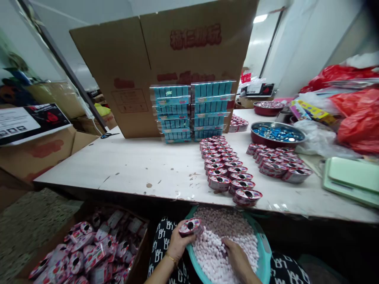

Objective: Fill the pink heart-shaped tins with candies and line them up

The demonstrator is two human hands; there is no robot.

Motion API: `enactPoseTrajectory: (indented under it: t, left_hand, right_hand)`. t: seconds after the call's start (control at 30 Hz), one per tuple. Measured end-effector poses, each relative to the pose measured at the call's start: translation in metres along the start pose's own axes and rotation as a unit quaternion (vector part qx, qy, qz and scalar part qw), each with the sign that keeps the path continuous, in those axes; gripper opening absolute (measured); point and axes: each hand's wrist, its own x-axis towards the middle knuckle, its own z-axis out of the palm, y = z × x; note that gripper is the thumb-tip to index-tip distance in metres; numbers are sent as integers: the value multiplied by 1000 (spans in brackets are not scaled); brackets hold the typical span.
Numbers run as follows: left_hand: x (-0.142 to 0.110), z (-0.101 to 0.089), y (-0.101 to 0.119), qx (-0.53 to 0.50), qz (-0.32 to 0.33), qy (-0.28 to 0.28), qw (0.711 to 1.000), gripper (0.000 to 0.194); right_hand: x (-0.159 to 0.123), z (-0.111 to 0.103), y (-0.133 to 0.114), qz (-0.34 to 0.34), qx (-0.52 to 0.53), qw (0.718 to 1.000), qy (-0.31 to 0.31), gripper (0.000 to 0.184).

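My left hand (177, 245) is closed around a small oval container (190, 226) with a red and pink print and a dark round hole in its top. It holds this container over the left rim of a turquoise basin (267, 252). Small white pellets (211, 256) fill the basin, looking greyer in the shade at the back. Into the pellets reaches my right hand (237, 256), its fingers curled among them and the fingertips partly hidden. On the table, matching oval containers (219, 182) stand in two long rows just beyond the basin.
A carton (142, 232) of jumbled containers stands low at left. On the white table (127, 169) are stacked blue packs (173, 114) against a large cardboard sheet (124, 59), a bowl of blue pieces (278, 134), more containers (274, 167), a green scale (349, 177) and scissors (109, 135).
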Motion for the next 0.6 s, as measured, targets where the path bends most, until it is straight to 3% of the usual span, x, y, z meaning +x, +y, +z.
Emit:
enactPoseTrajectory:
  t: [0.13,0.3,0.43,0.6]
  left_hand:
    - [2,-2,1,54,26,26,998,46]
    - [1,22,4,162,90,-4,983,38]
    - [1,42,8,215,131,-31,967,37]
    - [-1,48,4,236,150,-54,959,35]
  right_hand:
    - [-12,-62,-2,-9,31,999,-5,33]
    - [-19,-133,-39,-30,-56,997,-32,29]
    - [-17,-155,-67,-36,-194,978,-70,28]
    - [-18,-154,-94,-65,-312,944,-90,30]
